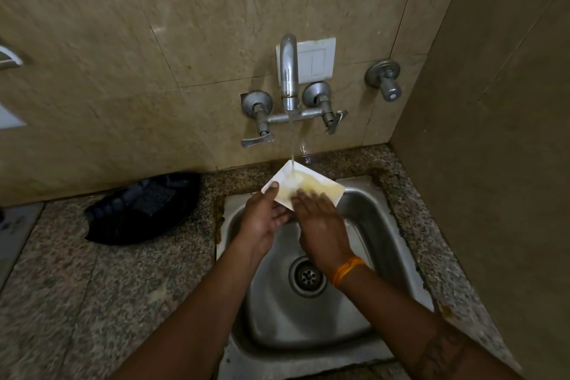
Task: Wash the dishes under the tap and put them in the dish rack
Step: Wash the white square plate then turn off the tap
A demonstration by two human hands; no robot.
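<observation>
A white square plate [320,184] with yellowish smears is held over the steel sink [382,225], under running water from the wall tap [289,71]. My left hand [265,219] holds the plate from below, thumb on its left corner. My right hand [320,225] lies flat on the plate's top face with straight, blurred fingers. An orange thread band circles my right wrist.
A black dish rack or tray [145,208] lies on the speckled granite counter [92,302] left of the sink. Two lever taps [257,120] flank the spout. A side wall closes in on the right. The sink drain [307,276] shows below my hands.
</observation>
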